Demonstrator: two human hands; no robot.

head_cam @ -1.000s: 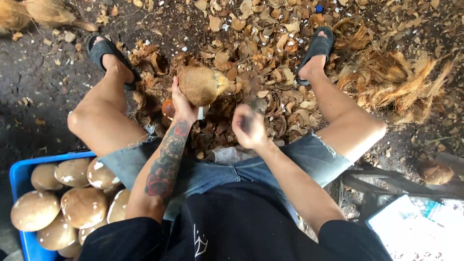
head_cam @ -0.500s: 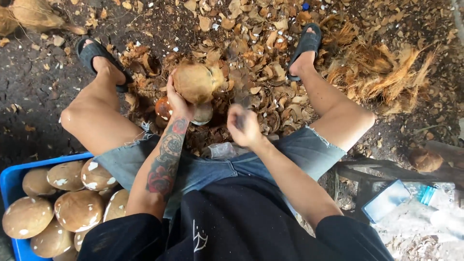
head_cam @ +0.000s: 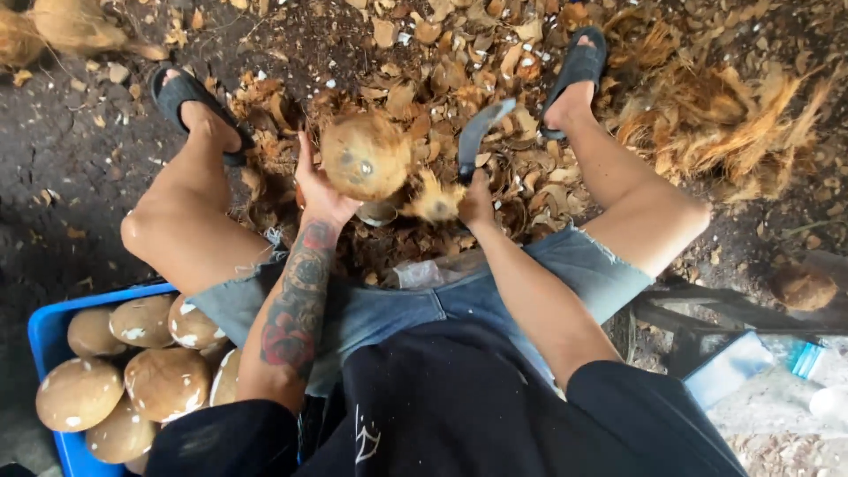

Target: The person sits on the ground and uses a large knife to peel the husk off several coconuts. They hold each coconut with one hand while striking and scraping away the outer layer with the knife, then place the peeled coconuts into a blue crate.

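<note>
My left hand (head_cam: 320, 190) grips a brown husked coconut (head_cam: 365, 155) from its left side, holding it up between my knees with its eyes turned toward me. My right hand (head_cam: 477, 201) is closed on the handle of a dark curved blade (head_cam: 478, 133) that points up and to the right, just beside the coconut. A loose piece of fibrous husk (head_cam: 433, 200) hangs between the two hands. I sit with both legs spread, sandals on the dirt ground.
A blue crate (head_cam: 46, 329) at lower left holds several peeled coconuts (head_cam: 166, 380). Shell chips and husk scraps (head_cam: 424, 53) cover the ground ahead. A husk fibre pile (head_cam: 733, 124) lies right, a plastic bottle (head_cam: 808, 358) at lower right.
My right hand has swung toward the coconut and the blade now shows raised beside it. A piece of husk has come loose. The coconut has turned slightly in my left hand.
</note>
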